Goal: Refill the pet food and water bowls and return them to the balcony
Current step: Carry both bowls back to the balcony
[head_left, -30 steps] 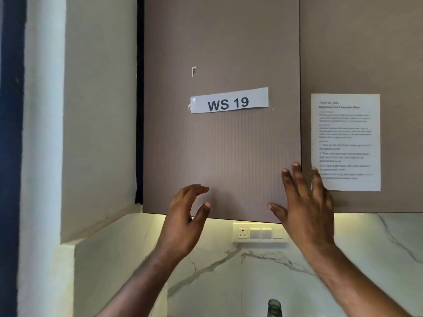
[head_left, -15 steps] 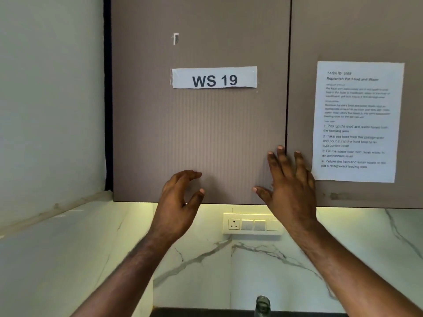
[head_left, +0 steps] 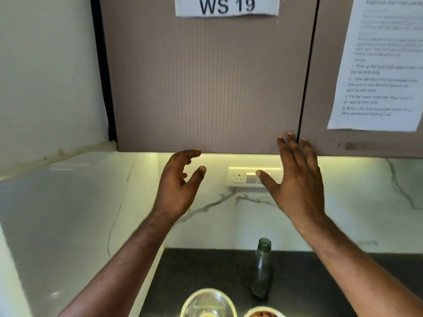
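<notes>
My left hand is raised in front of the marble backsplash, fingers curled but apart, holding nothing. My right hand is up beside it, fingers spread, its fingertips at the bottom edge of the cabinet door. Down on the dark counter a pale bowl with clear content sits at the bottom edge. A second bowl with brown food is cut off right of it. A green-tinted bottle without a cap stands behind them.
Two closed brown wall cabinets hang above, one with a "WS 19" label, the other with a printed task sheet. A socket and switch panel sits on the backsplash. A white wall closes off the left.
The view has tilted downward, bringing the counter, bottle and both bowls into sight. Both hands have dropped lower relative to the cabinet door, still holding nothing.
</notes>
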The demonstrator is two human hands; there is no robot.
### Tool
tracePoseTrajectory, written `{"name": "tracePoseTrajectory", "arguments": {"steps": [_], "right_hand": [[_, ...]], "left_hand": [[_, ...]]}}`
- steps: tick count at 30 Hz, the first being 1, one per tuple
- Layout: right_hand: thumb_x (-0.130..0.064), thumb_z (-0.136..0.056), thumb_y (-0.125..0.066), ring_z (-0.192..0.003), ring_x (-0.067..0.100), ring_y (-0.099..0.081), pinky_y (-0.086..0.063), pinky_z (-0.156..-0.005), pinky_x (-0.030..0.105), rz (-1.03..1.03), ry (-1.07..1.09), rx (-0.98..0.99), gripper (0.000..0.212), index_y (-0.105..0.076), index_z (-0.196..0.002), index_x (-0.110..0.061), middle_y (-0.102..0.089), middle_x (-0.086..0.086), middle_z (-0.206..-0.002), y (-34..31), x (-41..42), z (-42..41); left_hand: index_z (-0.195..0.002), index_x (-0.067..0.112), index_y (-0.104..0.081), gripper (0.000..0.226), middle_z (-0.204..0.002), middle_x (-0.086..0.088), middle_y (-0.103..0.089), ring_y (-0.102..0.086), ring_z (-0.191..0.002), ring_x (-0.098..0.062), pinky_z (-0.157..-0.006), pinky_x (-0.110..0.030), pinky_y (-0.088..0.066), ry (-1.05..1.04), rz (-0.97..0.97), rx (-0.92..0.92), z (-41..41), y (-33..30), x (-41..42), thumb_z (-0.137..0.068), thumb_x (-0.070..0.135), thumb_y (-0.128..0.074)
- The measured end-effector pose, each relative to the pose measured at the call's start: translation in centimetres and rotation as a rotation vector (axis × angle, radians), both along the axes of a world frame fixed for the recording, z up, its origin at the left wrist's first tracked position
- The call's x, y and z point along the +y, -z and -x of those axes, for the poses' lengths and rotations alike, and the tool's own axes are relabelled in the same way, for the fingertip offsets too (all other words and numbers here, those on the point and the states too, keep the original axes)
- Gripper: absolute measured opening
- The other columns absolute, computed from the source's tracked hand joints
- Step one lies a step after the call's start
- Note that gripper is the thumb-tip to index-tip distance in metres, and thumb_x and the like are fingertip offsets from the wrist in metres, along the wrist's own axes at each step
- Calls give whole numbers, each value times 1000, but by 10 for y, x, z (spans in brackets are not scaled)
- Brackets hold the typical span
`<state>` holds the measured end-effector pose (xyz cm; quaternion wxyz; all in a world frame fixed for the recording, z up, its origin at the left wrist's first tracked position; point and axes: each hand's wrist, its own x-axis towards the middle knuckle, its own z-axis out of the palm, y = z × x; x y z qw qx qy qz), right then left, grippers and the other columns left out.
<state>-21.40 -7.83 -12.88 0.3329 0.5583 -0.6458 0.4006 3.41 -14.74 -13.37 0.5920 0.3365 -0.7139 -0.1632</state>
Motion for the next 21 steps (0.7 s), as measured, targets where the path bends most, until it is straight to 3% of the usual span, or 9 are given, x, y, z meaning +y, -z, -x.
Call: {"name": "tracePoseTrajectory", "arguments": {"steps": [9, 15, 21], "right_hand": [[-61, -89, -66, -146, 26, -39, -42, -109, 40, -419, -47, -422, 86, -33, -158, -22, -40, 3, -162, 160, 43, -27], [-61, -91, -64, -141, 28, -48, -47, -106, 45, -697, 139, -688, 80, -38, -155, -21, -46, 3, -158, 260, 81, -20], [-50, -92, -67, -125, 35, -60, -52, -93, 43, -825, 324, -864, 63, -54, -143, -14, -63, 12, -139, 316, 106, -2]], "left_hand": [[-128, 30, -62, 32, -131, 9, -58, -57, -117, -8, -87, -24, -50, 27, -388, -136, -17, 164, 11, -97, 29, -66], [-129, 21, -63, 33, -133, -5, -61, -61, -117, -16, -95, -29, -47, -40, -726, -271, -27, 277, 13, -97, 22, -66], [-133, 12, -60, 42, -134, -13, -62, -63, -118, -29, -103, -42, -50, -111, -900, -350, -32, 334, 13, -92, 15, -66]]}}
